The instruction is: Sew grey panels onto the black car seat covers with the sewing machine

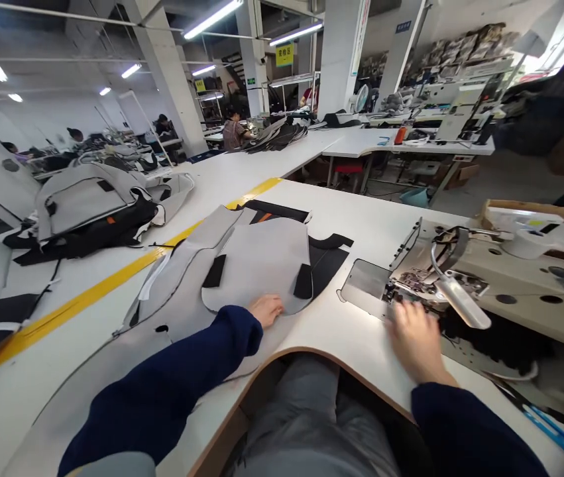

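My left hand (266,310) rests on the lower edge of a light grey fabric panel (262,258) with two black patches, its fingers bent and close together; whether they pinch the edge cannot be made out. Larger grey and black fabric pieces (187,278) lie under and around that panel. On the right, my right hand (413,334) is at the front of a sewing machine (510,278), beside its metal plate (364,281). Its fingers are blurred by motion, and what they touch is unclear.
A yellow tape line (107,285) crosses the white table (351,338), whose front edge curves around my legs. Sewn grey and black pieces (87,205) are heaped at the left. Blue scissors or tweezers (555,430) lie at the lower right. A person (234,130) sits farther back.
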`<state>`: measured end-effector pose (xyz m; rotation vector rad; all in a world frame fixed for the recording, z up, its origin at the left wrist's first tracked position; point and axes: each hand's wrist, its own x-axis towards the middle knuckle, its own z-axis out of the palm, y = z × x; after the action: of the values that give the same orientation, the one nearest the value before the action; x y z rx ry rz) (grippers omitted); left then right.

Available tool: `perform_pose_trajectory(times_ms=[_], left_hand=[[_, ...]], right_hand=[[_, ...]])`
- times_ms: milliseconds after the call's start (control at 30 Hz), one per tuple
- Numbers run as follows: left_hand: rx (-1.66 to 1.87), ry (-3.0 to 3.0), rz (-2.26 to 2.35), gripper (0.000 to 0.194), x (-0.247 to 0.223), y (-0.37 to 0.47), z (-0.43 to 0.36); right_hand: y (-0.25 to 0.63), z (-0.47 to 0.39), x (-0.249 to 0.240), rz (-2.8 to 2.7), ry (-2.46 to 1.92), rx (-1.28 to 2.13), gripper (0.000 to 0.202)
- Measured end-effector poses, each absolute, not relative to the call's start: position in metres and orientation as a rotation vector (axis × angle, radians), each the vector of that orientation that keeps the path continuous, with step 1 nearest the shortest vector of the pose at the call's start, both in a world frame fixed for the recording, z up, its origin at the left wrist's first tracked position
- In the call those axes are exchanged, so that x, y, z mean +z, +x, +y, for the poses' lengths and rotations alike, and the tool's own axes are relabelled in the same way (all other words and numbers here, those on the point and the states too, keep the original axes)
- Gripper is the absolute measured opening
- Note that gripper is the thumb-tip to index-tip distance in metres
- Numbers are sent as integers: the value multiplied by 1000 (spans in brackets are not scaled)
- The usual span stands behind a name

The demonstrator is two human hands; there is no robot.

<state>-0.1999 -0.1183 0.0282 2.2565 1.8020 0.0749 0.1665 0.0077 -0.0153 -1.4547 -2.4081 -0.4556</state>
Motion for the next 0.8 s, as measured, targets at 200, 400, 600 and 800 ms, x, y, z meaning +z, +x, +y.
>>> perform_pose_trajectory(times_ms=[200, 400, 600, 800], left_hand=[[-127, 2287, 1597, 55, 34, -215, -97], [-337, 2331, 1533, 45, 33, -215, -93], [-210, 1761, 1260, 22, 74, -270, -89], [-105, 1817, 1172, 41, 116, -301, -7]], right_hand=[[46, -9, 1, -2690, -792, -423, 47], [17, -4, -29, -2672, -887, -404, 38], [27, -16, -39, -2609, -809, -414, 37], [23, -37, -18, -2690, -742, -111, 44]])
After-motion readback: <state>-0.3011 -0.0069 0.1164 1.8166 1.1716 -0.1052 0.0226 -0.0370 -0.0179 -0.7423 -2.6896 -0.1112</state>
